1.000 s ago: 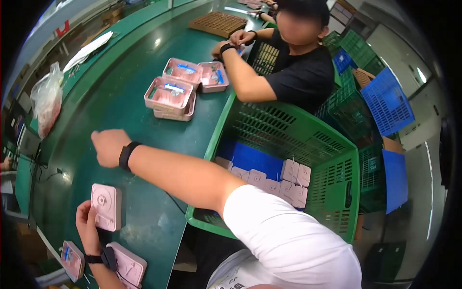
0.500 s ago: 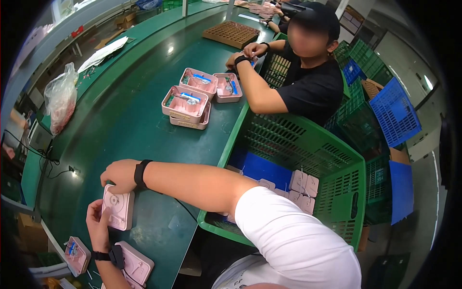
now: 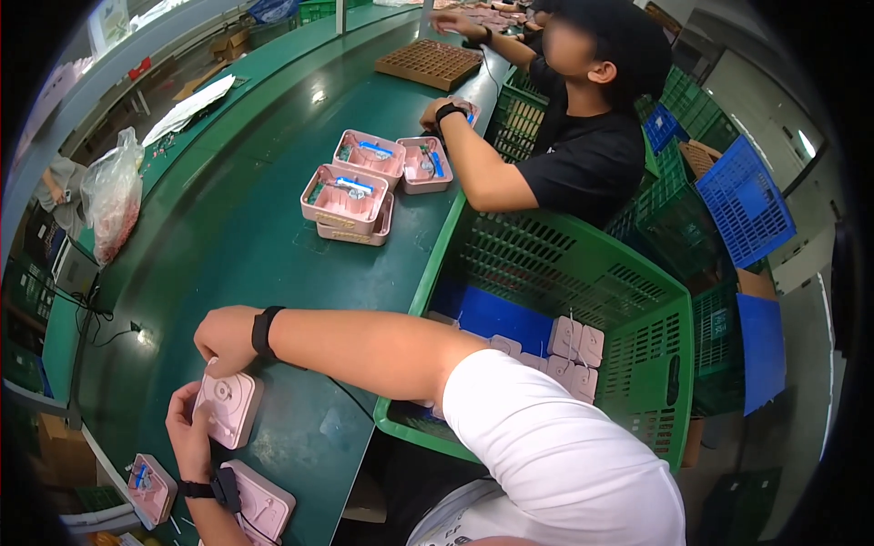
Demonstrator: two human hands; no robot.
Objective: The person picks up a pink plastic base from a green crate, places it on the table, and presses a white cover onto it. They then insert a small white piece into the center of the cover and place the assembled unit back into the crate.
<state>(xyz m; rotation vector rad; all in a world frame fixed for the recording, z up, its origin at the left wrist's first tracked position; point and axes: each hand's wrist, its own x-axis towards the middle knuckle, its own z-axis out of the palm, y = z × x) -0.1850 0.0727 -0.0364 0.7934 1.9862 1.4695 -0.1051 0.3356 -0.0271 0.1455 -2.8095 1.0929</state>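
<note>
A pink square plastic case [image 3: 238, 411], with a round raised ring on its upper face, is tilted up over the green work surface. My left hand [image 3: 188, 429] grips its left side, the thumb lying on the face. At its far end my right hand [image 3: 228, 337] is closed, thumb and fingers pinching around the edge; the fingertips are partly hidden. Beside my left wrist rests another pink case [image 3: 264, 496], partly covered by the wristband. An open pink case [image 3: 150, 489] with a blue part inside sits at the lower left.
Several open pink cases [image 3: 344, 196] with wires and blue parts stand farther along the bench. My right arm crosses a green crate [image 3: 583, 255] holding pink cases. A co-worker [image 3: 583, 136] sits beyond it, near a brown grid tray [image 3: 428, 64]. A plastic bag [image 3: 114, 196] lies left.
The case between my hands has shifted slightly right and tilted, its face turning more into view. The co-worker's far hand has left the near one and stretched out past the grid tray.
</note>
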